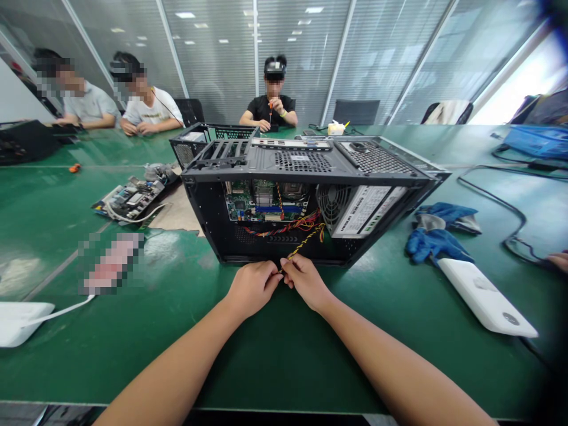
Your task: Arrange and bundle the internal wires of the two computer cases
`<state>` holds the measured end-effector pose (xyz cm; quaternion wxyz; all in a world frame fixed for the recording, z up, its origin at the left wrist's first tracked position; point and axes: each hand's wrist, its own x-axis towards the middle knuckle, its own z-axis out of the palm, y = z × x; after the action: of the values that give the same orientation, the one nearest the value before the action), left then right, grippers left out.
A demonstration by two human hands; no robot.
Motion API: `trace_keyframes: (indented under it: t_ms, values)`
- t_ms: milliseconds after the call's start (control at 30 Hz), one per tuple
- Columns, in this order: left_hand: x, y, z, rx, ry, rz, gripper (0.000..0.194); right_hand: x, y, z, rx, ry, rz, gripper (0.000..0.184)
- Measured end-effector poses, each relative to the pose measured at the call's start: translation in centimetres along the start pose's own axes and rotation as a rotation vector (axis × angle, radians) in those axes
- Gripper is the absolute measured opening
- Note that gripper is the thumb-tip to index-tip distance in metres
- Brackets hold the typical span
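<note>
An open black computer case (306,160) lies on its side on the green table (284,343), showing its motherboard (261,204) and power supply (364,210). A yellow and black twisted cable (305,241) runs out of the case toward me. My left hand (252,287) and my right hand (306,281) meet just in front of the case, fingers pinched together on the end of that cable. What sits at the cable's tip is hidden between my fingers.
Blue gloves (437,236) and a white device (483,299) lie to the right. A loose circuit board (131,198) lies left of the case, another white device (20,322) at the near left. Three people sit at the far side; black cables (517,219) trail right.
</note>
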<state>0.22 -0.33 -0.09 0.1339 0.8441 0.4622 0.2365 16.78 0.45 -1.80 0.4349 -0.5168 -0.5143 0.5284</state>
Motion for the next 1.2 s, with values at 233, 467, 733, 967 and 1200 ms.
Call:
trace_keyframes:
  t_ms: [233,467,733,967,1200]
  values:
    - [0.09,0.18,-0.16,0.018,-0.043,-0.008,0.012,0.07,0.17,-0.07,-0.015,-0.012,-0.005,0.034]
    - [0.20,0.21,-0.22,0.069,-0.129,0.017,0.016,0.09,0.24,-0.07,-0.032,-0.013,-0.016,0.033]
    - [0.29,-0.02,-0.42,0.140,-0.134,0.029,0.024,0.07,0.01,-0.07,-0.030,-0.018,-0.002,0.033]
    - [0.14,-0.02,-0.25,0.106,-0.082,0.021,0.023,-0.01,-0.01,-0.09,-0.022,-0.001,-0.005,0.035]
    - [-0.03,0.13,-0.11,-0.028,0.027,0.007,0.009,-0.08,-0.05,-0.07,-0.010,-0.012,-0.003,0.037]
